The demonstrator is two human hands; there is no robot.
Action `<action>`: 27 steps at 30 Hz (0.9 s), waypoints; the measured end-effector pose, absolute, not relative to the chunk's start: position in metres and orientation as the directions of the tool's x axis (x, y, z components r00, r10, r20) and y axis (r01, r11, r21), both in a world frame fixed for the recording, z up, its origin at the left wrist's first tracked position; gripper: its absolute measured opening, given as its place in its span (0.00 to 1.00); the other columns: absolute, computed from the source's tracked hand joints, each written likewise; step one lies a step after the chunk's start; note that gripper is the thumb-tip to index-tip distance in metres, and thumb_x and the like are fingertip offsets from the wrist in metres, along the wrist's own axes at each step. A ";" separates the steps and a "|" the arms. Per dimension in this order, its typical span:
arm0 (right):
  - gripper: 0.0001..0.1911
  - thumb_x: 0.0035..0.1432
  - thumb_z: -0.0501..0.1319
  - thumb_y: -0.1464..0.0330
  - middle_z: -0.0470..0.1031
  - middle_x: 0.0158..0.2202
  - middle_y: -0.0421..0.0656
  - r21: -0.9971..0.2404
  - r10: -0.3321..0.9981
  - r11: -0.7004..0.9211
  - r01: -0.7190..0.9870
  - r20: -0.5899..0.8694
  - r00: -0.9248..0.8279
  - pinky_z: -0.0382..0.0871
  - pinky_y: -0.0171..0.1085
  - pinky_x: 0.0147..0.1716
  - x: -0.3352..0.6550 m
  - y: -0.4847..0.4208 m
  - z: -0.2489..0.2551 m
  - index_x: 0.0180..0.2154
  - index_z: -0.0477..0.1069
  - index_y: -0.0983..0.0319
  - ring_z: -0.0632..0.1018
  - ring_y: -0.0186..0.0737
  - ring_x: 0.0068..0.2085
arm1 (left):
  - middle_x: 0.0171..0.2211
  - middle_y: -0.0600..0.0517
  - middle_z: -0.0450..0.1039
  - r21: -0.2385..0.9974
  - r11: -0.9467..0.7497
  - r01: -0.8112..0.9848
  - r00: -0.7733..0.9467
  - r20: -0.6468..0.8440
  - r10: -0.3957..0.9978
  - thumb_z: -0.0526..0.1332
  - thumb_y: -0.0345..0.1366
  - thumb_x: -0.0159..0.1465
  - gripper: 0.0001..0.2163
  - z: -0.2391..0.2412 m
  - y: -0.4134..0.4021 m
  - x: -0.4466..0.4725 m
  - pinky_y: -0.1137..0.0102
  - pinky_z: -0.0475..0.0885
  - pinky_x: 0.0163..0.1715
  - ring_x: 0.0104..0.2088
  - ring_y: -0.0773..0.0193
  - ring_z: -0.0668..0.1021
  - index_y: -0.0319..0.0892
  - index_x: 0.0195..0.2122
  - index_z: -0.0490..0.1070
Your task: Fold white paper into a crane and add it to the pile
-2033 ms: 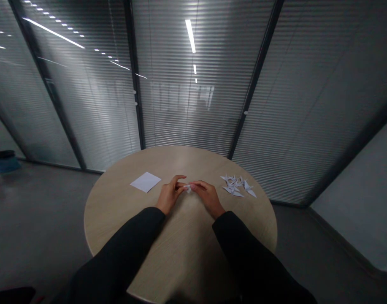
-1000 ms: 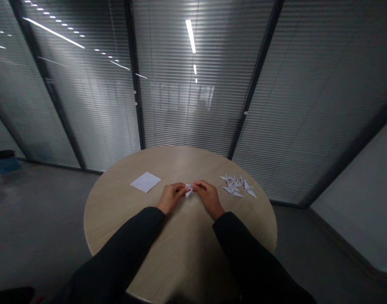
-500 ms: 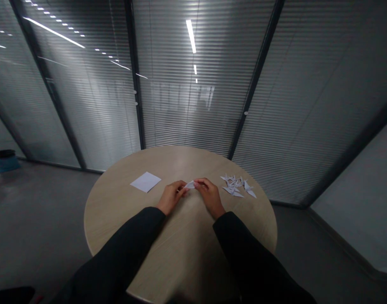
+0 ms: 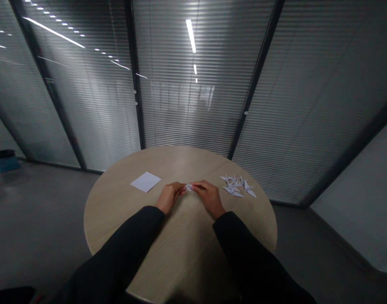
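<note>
A small folded white paper piece (image 4: 188, 187) is pinched between both my hands over the middle of the round wooden table (image 4: 180, 236). My left hand (image 4: 169, 196) grips its left end with curled fingers. My right hand (image 4: 208, 196) holds the right end, fingers bent over it. Most of the paper is hidden by my fingertips. Both arms wear dark sleeves.
A flat white paper sheet (image 4: 145, 181) lies on the table to the left of my hands. A pile of several folded white paper cranes (image 4: 237, 186) sits to the right. Glass walls with blinds stand behind the table; grey floor surrounds it.
My hands have stayed in place while working the small paper. It was turned and lifted slightly, and now lies lower and more hidden between my fingertips.
</note>
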State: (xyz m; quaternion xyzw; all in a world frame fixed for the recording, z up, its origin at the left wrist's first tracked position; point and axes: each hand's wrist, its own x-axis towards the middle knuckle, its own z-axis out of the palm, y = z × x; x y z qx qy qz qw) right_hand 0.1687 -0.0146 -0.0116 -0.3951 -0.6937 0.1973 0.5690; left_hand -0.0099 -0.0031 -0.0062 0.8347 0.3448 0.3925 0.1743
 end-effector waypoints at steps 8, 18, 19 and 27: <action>0.14 0.50 0.64 0.57 0.78 0.32 0.44 -0.842 0.857 0.498 0.210 0.515 0.033 0.72 0.38 0.35 0.169 -0.008 -0.018 0.31 0.75 0.61 0.78 0.41 0.33 | 0.28 0.47 0.75 0.690 -0.661 0.295 0.450 0.509 0.733 0.54 0.36 0.63 0.13 -0.006 -0.003 -0.009 0.69 0.69 0.34 0.29 0.62 0.76 0.36 0.37 0.77; 0.15 0.47 0.65 0.56 0.76 0.28 0.41 -0.911 0.911 0.398 0.110 0.407 0.067 0.70 0.37 0.30 0.175 0.000 -0.023 0.30 0.72 0.62 0.76 0.38 0.28 | 0.29 0.46 0.73 0.956 -0.291 -0.039 0.479 0.273 0.834 0.57 0.53 0.59 0.24 -0.014 0.008 -0.005 0.67 0.72 0.33 0.29 0.63 0.76 0.33 0.40 0.73; 0.16 0.46 0.66 0.56 0.75 0.27 0.41 -0.920 0.918 0.383 0.084 0.390 0.080 0.69 0.37 0.30 0.176 0.001 -0.024 0.30 0.72 0.62 0.75 0.37 0.27 | 0.30 0.45 0.73 0.963 -0.261 -0.071 0.461 0.263 0.847 0.56 0.55 0.60 0.26 -0.015 0.009 -0.005 0.67 0.73 0.33 0.30 0.62 0.77 0.33 0.43 0.72; 0.13 0.42 0.68 0.59 0.72 0.24 0.40 -0.963 0.982 0.182 -0.197 0.187 -0.009 0.66 0.35 0.28 0.169 -0.003 -0.027 0.27 0.74 0.62 0.71 0.35 0.25 | 0.42 0.44 0.76 0.746 -0.650 0.146 0.376 0.565 0.734 0.66 0.41 0.56 0.16 -0.015 0.005 -0.006 0.65 0.72 0.41 0.42 0.58 0.76 0.43 0.45 0.76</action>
